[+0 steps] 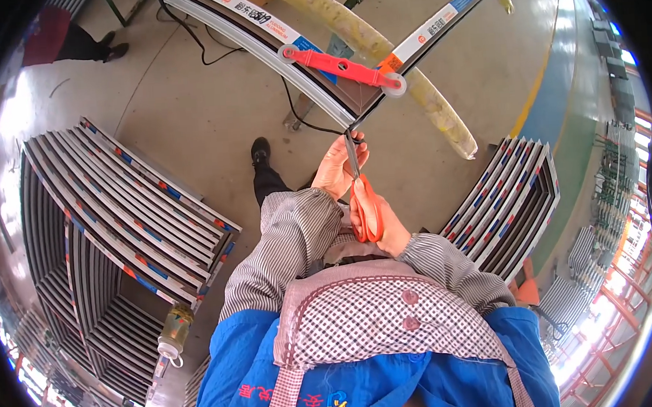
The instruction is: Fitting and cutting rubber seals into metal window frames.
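Observation:
My right hand point(392, 228) grips a pair of scissors point(368, 210) by its orange-red handles. The blades point away from me, up to the near corner of a window frame point(346, 99). My left hand point(335, 167) is closed just under that corner, beside the blades, with its fingertips pinching a thin black strip point(308, 123). This strip loops down from the frame's left side to the corner; its end between blades and fingers is hard to make out. A red roller tool point(342, 68) with a pale wheel at each end lies across the frame's corner.
Padded yellowish bars point(439, 113) pass beneath the frame. Stacked frames stand at left point(131, 206) and right point(499, 202). A bottle point(174, 333) rests on the left stack. Another person's legs point(85, 43) show at upper left. Painted floor lanes run along the right.

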Action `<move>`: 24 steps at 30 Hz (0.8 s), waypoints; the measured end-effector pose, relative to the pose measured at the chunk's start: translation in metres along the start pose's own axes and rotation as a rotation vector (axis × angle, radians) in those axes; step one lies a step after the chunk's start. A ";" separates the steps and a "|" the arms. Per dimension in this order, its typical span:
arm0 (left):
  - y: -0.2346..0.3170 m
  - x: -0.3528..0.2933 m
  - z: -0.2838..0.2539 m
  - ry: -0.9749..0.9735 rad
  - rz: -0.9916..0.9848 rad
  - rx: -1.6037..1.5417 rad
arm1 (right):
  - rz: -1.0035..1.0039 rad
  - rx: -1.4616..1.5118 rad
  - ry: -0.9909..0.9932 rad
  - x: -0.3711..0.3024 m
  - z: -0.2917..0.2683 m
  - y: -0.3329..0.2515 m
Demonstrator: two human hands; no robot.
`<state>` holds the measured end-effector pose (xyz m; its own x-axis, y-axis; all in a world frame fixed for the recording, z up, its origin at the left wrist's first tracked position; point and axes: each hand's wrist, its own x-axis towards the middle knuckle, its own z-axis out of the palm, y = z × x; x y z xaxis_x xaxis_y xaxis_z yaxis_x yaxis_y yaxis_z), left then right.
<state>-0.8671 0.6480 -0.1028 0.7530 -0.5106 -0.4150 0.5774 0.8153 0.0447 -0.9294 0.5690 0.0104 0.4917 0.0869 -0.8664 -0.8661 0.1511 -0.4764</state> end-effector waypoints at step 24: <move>-0.004 -0.031 0.016 0.673 0.353 0.504 | -0.426 -1.261 0.316 0.011 -0.024 0.001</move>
<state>-0.8881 0.6562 -0.0753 0.6604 0.1419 -0.7374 0.5368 0.5974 0.5958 -0.9266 0.5464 -0.0030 0.8444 0.0072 -0.5357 -0.2312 -0.8971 -0.3766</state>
